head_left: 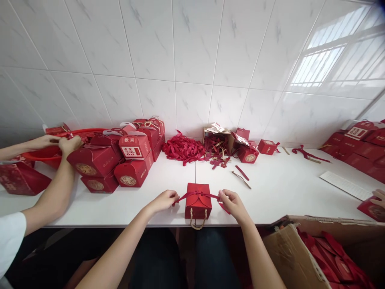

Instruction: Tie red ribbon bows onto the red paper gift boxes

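A small red gift box [197,208] with a rope handle [198,227] stands at the table's front edge, right before me. Across its closed top flaps runs a red ribbon [198,194], threaded through the holes. Its left end is pinched in my left hand [165,200], just left of the box. On the other side, my right hand [233,204] grips the right end, with a short tail hanging below the fingers. The ribbon is stretched out to both sides.
Behind lies a heap of red ribbons [183,147], beside an open carton [218,146] of loose strips. Stacked red boxes [132,150] stand left, near a co-worker's arms [64,168] and a red basket [99,131]. A cardboard box [296,257] sits front right; another person's hand [379,198] shows beyond.
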### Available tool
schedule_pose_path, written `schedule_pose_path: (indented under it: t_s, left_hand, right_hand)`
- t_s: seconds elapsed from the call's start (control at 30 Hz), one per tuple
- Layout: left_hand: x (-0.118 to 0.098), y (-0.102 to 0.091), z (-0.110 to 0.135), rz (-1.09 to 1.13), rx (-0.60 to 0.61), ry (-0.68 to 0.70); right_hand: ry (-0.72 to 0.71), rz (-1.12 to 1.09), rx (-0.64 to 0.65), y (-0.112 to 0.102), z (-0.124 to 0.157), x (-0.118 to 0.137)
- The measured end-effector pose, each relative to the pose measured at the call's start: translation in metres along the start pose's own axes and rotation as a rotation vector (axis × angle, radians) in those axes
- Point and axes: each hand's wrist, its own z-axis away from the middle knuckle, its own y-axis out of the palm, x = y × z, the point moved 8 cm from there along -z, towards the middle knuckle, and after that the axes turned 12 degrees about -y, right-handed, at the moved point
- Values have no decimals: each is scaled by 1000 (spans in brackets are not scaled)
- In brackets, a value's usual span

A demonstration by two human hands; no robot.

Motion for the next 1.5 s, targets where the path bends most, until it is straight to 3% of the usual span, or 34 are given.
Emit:
schedule_pose_path:
  t_s: [0.13,0.23,0.33,0.4,0.67,0.83,1.0,1.17,1.3,1.5]
  left_hand:
    - [-6,13,9,-62,253,-6]
    - [-20,23,21,-34,363,43]
    - [-36,25,31,57,308,128]
    - [-44,23,36,121,201,185]
    - [-61,29,54,99,-273,380]
    - [-68,42,64,-63,-396,505]
    - [-68,51,70,-226,-407,657]
    - [-71,49,74,-314,-269,765]
    - [-76,46,75,-345,-145,756]
    - [-78,45,70,-296,-142,717]
  right_hand:
    - [-67,162,-12,-7,2,14]
    - [-68,293,-212,-14,2,18]
    - [-77,353,-423,-16,3,23]
    - [-103,336,-460,-11,3,29]
    - [-173,173,-174,25,-2,53]
    - [-95,131,-63,44,-6,51]
    - [-68,130,0,48,-11,49]
    - [-131,164,111,50,-12,55]
    - [-205,219,191,54,-11,61]
    - [-237,269,275,59,-9,64]
